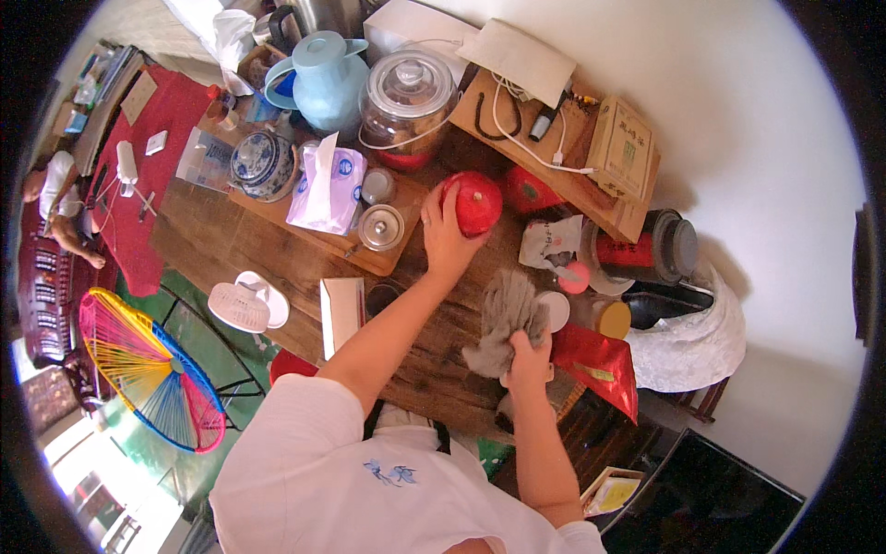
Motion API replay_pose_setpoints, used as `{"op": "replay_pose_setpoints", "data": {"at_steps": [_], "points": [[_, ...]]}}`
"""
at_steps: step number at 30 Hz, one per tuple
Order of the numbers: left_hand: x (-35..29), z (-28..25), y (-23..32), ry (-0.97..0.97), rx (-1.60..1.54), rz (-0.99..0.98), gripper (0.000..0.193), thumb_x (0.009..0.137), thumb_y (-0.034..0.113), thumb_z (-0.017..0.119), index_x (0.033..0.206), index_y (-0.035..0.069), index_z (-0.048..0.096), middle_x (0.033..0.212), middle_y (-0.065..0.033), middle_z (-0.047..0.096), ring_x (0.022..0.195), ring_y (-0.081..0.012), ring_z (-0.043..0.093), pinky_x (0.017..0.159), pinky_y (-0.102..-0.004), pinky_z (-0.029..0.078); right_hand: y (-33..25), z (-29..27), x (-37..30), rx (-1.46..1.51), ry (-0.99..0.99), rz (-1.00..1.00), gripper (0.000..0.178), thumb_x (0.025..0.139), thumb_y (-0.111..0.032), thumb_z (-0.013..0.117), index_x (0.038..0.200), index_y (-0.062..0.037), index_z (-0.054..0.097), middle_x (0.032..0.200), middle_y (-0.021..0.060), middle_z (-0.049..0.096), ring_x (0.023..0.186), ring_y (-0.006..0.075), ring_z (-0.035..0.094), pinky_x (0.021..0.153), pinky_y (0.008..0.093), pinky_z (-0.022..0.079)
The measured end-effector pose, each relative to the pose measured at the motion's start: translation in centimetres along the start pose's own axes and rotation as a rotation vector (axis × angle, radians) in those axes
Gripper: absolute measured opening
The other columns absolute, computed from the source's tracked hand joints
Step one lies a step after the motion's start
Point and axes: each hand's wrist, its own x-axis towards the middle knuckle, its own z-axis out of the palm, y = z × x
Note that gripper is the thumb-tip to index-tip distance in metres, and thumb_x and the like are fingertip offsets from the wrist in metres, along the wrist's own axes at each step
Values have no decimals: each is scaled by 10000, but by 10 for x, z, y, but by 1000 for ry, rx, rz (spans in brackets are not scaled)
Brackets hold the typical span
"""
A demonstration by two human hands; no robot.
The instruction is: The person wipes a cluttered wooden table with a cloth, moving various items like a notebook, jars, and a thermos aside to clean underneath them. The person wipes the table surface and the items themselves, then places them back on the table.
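Observation:
My left hand (448,231) reaches over the wooden table (249,235) and grips a round, shiny red canister (480,203), its fingers curled over the near side. A crumpled grey cloth (503,319) is bunched in my right hand (529,360), which is closed around its lower end. Beside that hand lie a red foil bag (600,369) and a white round lid (554,311). Left of the red canister, a small metal-lidded pot (380,227) rests on a wooden tray (374,263). The canister's underside is hidden.
A light blue jug (323,83), a large glass jar (408,97), a blue-and-white teapot (263,166) and a purple tissue pack (325,189) crowd the far side. A wooden shelf (494,97) holds cables and a box. Dark canisters (669,245) stand at right. Another person (60,194) sits far left.

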Motion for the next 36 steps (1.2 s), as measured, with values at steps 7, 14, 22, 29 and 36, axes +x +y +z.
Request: {"op": "replay_pose_setpoints", "data": {"at_steps": [7, 14, 22, 29, 36], "points": [[-74, -46, -12, -190, -159, 35, 1115, 509, 98, 883, 1457, 61, 298, 1400, -187, 394, 1334, -429, 354, 1111, -503, 325, -14, 51, 88, -703, -240, -850, 549, 753, -13, 578, 1297, -83, 550, 1402, 156, 419, 1299, 342, 395, 1073, 443, 347], [-98, -30, -33, -39, 1, 22, 838, 725, 60, 733, 1449, 52, 311, 1420, -185, 367, 1350, -391, 356, 1099, -475, 341, 56, 50, 32, -895, -45, -891, 473, 732, -3, 618, 1201, -66, 616, 1296, 186, 472, 1251, 391, 405, 1075, 486, 318], [-149, -77, 14, -180, -68, -200, 902, 721, -55, 701, 1488, 46, 237, 1451, -202, 297, 1346, -411, 336, 1102, -498, 332, 17, 46, 9, -700, -246, -1027, 503, 685, 50, 648, 1153, -133, 665, 1280, 128, 507, 1227, 369, 438, 1027, 513, 369], [-148, -82, -6, -123, -241, -197, 952, 697, -66, 713, 1501, 51, 216, 1488, -235, 294, 1346, -451, 341, 1079, -460, 374, 33, 64, 24, -1308, -237, -1211, 530, 690, -49, 764, 1179, -216, 646, 1439, 68, 399, 1325, 397, 338, 1099, 680, 231], [-136, -74, -34, -238, -218, -52, 1041, 630, 19, 815, 1490, 68, 230, 1477, -189, 358, 1334, -402, 393, 1065, -449, 409, 44, 10, 28, -1203, -621, -1317, 450, 649, 54, 724, 1050, -147, 678, 1374, 72, 488, 1314, 386, 386, 1076, 522, 384]]}}
